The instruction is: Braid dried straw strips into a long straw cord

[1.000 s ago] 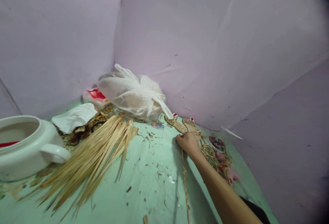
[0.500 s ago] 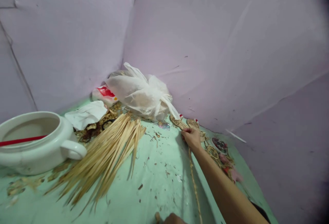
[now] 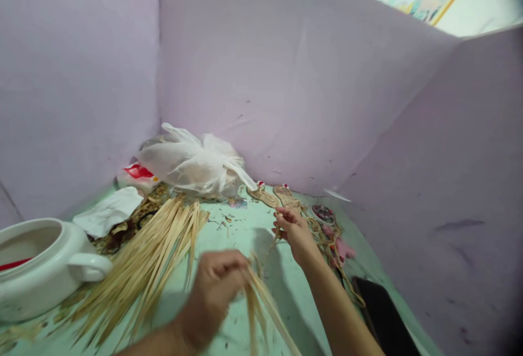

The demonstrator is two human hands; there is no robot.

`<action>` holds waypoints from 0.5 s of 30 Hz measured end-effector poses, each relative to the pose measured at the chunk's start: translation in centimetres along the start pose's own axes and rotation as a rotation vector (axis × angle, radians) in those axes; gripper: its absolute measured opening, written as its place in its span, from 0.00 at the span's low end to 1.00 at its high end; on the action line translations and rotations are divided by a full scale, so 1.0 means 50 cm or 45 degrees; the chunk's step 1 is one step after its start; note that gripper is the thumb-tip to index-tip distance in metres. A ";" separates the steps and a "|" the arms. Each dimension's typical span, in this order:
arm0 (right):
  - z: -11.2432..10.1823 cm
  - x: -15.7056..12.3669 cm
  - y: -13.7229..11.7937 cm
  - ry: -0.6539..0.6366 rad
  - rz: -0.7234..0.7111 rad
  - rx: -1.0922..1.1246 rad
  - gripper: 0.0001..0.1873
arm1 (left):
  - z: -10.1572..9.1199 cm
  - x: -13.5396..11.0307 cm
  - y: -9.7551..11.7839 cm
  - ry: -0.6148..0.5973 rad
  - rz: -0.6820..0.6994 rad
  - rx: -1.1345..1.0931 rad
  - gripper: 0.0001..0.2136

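Observation:
My left hand [image 3: 220, 288], a little blurred, is closed on pale dried straw strips [image 3: 261, 309] whose loose ends hang down toward the front edge. From there a thin twisted straw cord [image 3: 271, 247] runs up to my right hand [image 3: 293, 230], which pinches it between thumb and fingers. Left of my hands, a fanned bundle of straw strips [image 3: 151, 258] lies on the green surface. Beyond my right hand rest two woven sole-shaped pieces [image 3: 265, 196] with small red and white tips.
On the left stands a white pot [image 3: 36, 269] with a red stick inside. A white plastic bag [image 3: 200, 165] and a red-and-white packet [image 3: 139, 175] sit at the back corner. Coiled cords [image 3: 322, 236], a small dish [image 3: 323, 213] and a black phone-like object [image 3: 384, 318] lie right.
My left hand has risen into view with straw strips. My right hand has drawn nearer, still with the cord. The view has tilted up and turned right.

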State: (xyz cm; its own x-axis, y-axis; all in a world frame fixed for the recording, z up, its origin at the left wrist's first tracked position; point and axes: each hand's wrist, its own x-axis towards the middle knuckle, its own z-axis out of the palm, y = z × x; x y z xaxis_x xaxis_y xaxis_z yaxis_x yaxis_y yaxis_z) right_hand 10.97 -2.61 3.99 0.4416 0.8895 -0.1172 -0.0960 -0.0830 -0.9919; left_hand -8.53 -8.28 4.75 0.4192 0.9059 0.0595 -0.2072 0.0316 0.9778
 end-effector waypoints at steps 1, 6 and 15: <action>-0.010 -0.013 0.001 -0.059 0.016 0.025 0.19 | -0.014 0.011 0.034 0.175 0.024 -0.109 0.11; -0.028 -0.055 0.008 -0.230 0.064 0.299 0.20 | -0.081 0.034 0.179 0.581 0.321 -0.629 0.05; -0.040 -0.050 -0.010 -0.317 0.229 0.451 0.08 | -0.162 0.100 0.204 0.608 0.110 -0.933 0.09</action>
State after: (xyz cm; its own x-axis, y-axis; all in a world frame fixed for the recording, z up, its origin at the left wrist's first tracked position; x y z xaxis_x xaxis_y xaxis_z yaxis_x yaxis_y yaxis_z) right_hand 11.71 -5.72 4.67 0.1668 0.9594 -0.2273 -0.4688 -0.1256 -0.8743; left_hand -15.72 0.02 13.40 -0.0046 0.9924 -0.1230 -0.8051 0.0693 0.5891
